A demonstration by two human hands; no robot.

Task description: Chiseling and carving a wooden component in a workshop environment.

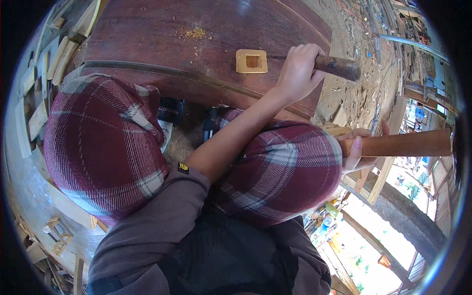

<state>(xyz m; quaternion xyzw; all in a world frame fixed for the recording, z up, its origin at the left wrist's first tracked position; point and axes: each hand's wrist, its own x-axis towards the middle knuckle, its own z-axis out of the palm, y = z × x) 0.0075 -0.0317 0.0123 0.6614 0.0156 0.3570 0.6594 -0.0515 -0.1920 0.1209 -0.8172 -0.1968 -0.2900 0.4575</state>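
Observation:
My left hand (301,69) is closed on the dark wooden handle of a chisel (339,68), held low over the reddish-brown board (137,29). The thin blade points left toward a small pale-orange wooden block (250,70) with a square recess; whether its tip touches the block is hard to tell. My right hand (355,151), partly behind my plaid-covered knee, grips a smooth brown cylindrical wooden piece (403,143), which extends to the right. A small heap of shavings (195,33) lies on the board, left of and behind the block.
My bent plaid-covered knees (103,142) border the board's near edge. Wood offcuts (61,59) are stacked along the left. Debris-strewn ground (364,59) lies to the right of the board, with timber pieces (381,182) below my right hand and a bright opening beyond them.

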